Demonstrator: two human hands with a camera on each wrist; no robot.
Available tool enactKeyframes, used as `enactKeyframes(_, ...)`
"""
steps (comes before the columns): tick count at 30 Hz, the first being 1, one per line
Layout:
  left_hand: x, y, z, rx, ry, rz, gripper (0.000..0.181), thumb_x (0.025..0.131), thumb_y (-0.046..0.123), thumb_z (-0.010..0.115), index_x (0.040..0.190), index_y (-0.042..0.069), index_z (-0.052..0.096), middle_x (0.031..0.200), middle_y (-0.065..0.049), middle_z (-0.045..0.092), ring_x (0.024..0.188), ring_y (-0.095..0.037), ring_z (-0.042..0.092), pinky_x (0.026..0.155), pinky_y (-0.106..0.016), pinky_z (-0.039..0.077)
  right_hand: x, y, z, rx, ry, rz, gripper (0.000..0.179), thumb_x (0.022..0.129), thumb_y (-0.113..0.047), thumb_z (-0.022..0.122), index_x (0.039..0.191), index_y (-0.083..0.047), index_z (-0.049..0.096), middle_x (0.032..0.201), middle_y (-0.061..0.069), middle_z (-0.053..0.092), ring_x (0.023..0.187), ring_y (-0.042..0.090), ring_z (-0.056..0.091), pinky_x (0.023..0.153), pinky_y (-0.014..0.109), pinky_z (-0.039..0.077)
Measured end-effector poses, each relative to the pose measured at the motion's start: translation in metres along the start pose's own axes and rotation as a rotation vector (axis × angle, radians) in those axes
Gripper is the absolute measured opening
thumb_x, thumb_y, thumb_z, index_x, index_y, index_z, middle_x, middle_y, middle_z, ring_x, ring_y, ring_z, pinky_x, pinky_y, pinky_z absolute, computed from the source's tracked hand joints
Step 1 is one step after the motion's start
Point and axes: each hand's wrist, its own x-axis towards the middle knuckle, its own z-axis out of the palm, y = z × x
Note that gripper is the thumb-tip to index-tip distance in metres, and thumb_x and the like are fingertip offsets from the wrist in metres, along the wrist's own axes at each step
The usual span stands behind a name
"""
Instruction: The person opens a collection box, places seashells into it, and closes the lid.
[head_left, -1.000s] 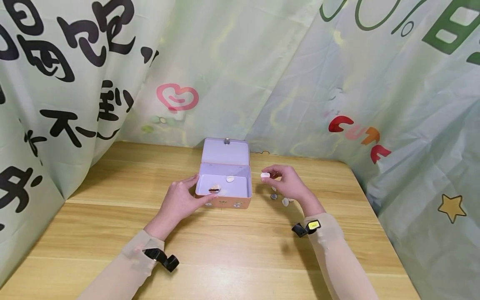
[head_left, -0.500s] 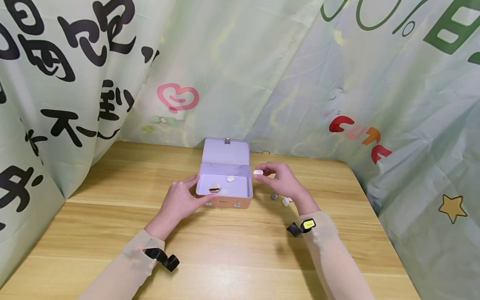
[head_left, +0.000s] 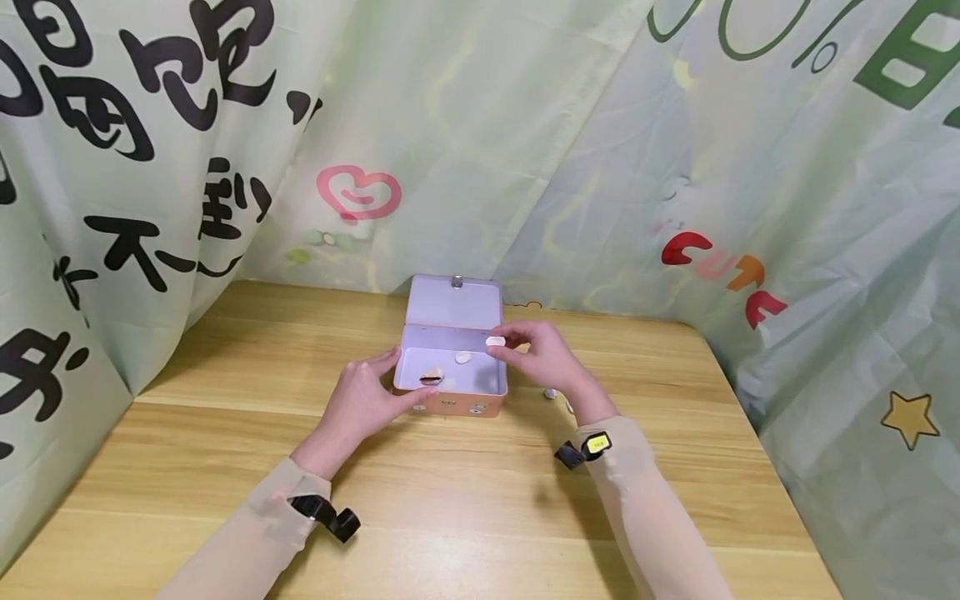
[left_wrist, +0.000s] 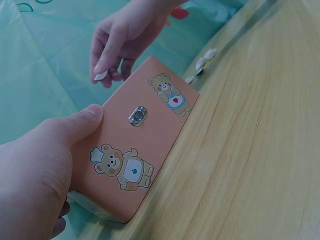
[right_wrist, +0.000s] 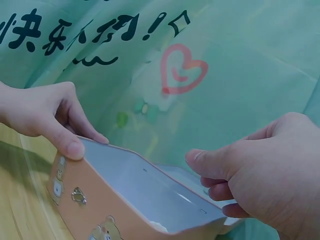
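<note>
An orange tin box (head_left: 459, 406) with a lilac inside and bear pictures on its front stands with its lid (head_left: 453, 304) raised. My left hand (head_left: 358, 398) grips its left end, thumb on the front rim and fingers at the side. Between thumb and fingers my right hand (head_left: 546, 357) pinches a small white seashell (head_left: 495, 341), held over the box's right edge. The left wrist view shows this shell below the fingertips. Inside the box lie a white shell (head_left: 462, 357) and a brownish shell (head_left: 431, 377).
Several small shells (left_wrist: 201, 62) lie on the wooden table (head_left: 465, 500) to the right of the box, partly hidden by my right wrist in the head view. A printed curtain (head_left: 465, 150) hangs behind the table and along both sides.
My right hand has moved left with the white shell, from over the table beside the box to over its right edge. The left hand stays on the box.
</note>
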Motion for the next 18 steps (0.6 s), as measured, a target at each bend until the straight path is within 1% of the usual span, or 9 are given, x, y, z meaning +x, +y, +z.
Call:
enactKeyframes(1, 0.0, 0.0, 0.0, 0.001, -0.001, -0.001, 0.097, 0.076, 0.067, 0.088, 0.139, -0.003, 0.066, 0.136, -0.025, 0.063, 0.074, -0.025, 0.071, 0.052, -0.033, 0.046, 0.001, 0.0, 0.002, 0.001, -0.001, -0.005, 0.022, 0.096, -0.016, 0.082, 0.115, -0.004, 0.08, 0.097, 0.001, 0.076, 0.088, 0.021, 0.069, 0.079, 0.039, 0.057)
enactKeyframes(3, 0.0, -0.001, 0.0, 0.004, 0.001, -0.001, 0.098, 0.076, 0.068, 0.087, 0.139, -0.003, 0.066, 0.136, -0.024, 0.063, 0.086, -0.03, 0.075, 0.057, -0.034, 0.049, 0.004, -0.001, 0.005, 0.01, -0.005, -0.008, 0.022, 0.096, -0.016, 0.082, 0.114, -0.004, 0.081, 0.096, 0.001, 0.076, 0.088, 0.021, 0.069, 0.079, 0.041, 0.058)
enactKeyframes(5, 0.0, -0.001, 0.0, 0.005, 0.003, 0.004, 0.097, 0.076, 0.066, 0.088, 0.139, -0.004, 0.066, 0.136, -0.025, 0.063, 0.095, -0.034, 0.075, 0.06, -0.034, 0.051, 0.006, -0.002, 0.008, 0.012, -0.01, -0.006, 0.022, 0.096, -0.017, 0.082, 0.114, -0.004, 0.081, 0.094, 0.001, 0.076, 0.088, 0.021, 0.069, 0.078, 0.04, 0.058)
enactKeyframes(7, 0.0, -0.001, 0.001, 0.006, 0.006, 0.01, 0.095, 0.076, 0.065, 0.089, 0.138, -0.004, 0.066, 0.135, -0.025, 0.063, 0.097, -0.035, 0.075, 0.062, -0.034, 0.052, 0.008, -0.003, 0.01, 0.015, -0.015, -0.001, 0.022, 0.095, -0.016, 0.082, 0.114, -0.004, 0.081, 0.093, 0.001, 0.075, 0.087, 0.021, 0.069, 0.077, 0.038, 0.057)
enactKeyframes(10, 0.0, 0.0, 0.001, 0.002, 0.005, 0.012, 0.094, 0.077, 0.062, 0.091, 0.138, -0.004, 0.066, 0.135, -0.026, 0.063, 0.086, -0.031, 0.075, 0.057, -0.034, 0.05, 0.011, -0.005, 0.014, 0.023, -0.023, 0.0, 0.023, 0.095, -0.014, 0.083, 0.115, -0.003, 0.081, 0.092, 0.002, 0.075, 0.086, 0.021, 0.068, 0.076, 0.035, 0.056)
enactKeyframes(13, 0.0, -0.001, 0.001, 0.005, 0.008, 0.01, 0.094, 0.077, 0.063, 0.09, 0.138, -0.005, 0.067, 0.135, -0.026, 0.063, 0.079, -0.027, 0.073, 0.053, -0.033, 0.047, 0.014, -0.006, 0.019, 0.025, -0.028, -0.009, 0.024, 0.094, -0.013, 0.083, 0.115, -0.002, 0.081, 0.091, 0.002, 0.074, 0.084, 0.02, 0.067, 0.075, 0.033, 0.055)
enactKeyframes(14, 0.0, -0.001, 0.0, 0.005, 0.008, 0.009, 0.095, 0.077, 0.063, 0.09, 0.138, -0.005, 0.067, 0.135, -0.027, 0.063, 0.074, -0.026, 0.071, 0.051, -0.033, 0.046, 0.015, -0.006, 0.02, 0.024, -0.03, -0.014, 0.024, 0.094, -0.013, 0.083, 0.115, -0.002, 0.081, 0.091, 0.002, 0.074, 0.084, 0.02, 0.067, 0.075, 0.033, 0.056)
enactKeyframes(17, 0.0, -0.001, 0.0, 0.012, 0.01, 0.013, 0.095, 0.076, 0.063, 0.09, 0.137, -0.005, 0.067, 0.134, -0.027, 0.063, 0.076, -0.026, 0.072, 0.054, -0.032, 0.047, 0.018, -0.005, 0.024, 0.018, -0.033, -0.021, 0.025, 0.093, -0.013, 0.083, 0.115, -0.001, 0.081, 0.091, 0.002, 0.075, 0.083, 0.019, 0.067, 0.074, 0.033, 0.056)
enactKeyframes(18, 0.0, -0.001, 0.0, 0.008, 0.009, 0.012, 0.094, 0.076, 0.062, 0.091, 0.137, -0.006, 0.066, 0.135, -0.027, 0.063, 0.074, -0.026, 0.071, 0.054, -0.032, 0.047, 0.019, -0.005, 0.025, 0.017, -0.035, -0.021, 0.025, 0.093, -0.013, 0.083, 0.115, -0.001, 0.081, 0.091, 0.002, 0.075, 0.083, 0.019, 0.068, 0.075, 0.033, 0.056)
